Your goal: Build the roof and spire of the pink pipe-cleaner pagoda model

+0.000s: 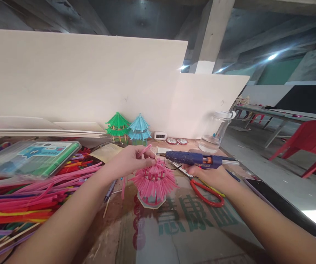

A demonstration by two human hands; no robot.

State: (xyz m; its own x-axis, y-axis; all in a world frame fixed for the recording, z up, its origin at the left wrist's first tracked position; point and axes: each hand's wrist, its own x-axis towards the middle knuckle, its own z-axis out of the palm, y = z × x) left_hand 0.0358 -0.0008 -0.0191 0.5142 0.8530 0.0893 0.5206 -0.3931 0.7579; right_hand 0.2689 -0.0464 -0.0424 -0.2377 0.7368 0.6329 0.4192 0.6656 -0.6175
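A small pink pipe-cleaner pavilion [154, 183] with a two-tier roof stands upright on a pale base in front of me. Over its peak my left hand [136, 158] pinches a short pink pipe cleaner [146, 149]; the fingertips are at the top of the roof. My right hand [202, 172] grips a dark blue hot glue gun [192, 158]. Its nozzle points left, close to the roof's peak and the left fingertips; whether it touches, I cannot tell. Below the right hand lie red-handled scissors [206, 193].
A green pavilion [117, 126] and a light blue one [139, 128] stand by the white board. Bundled pipe cleaners [34, 198] and a clear plastic case [34, 157] cover the left. A water jug [211, 135], small clock [160, 136] and black phone [281, 205] are also there.
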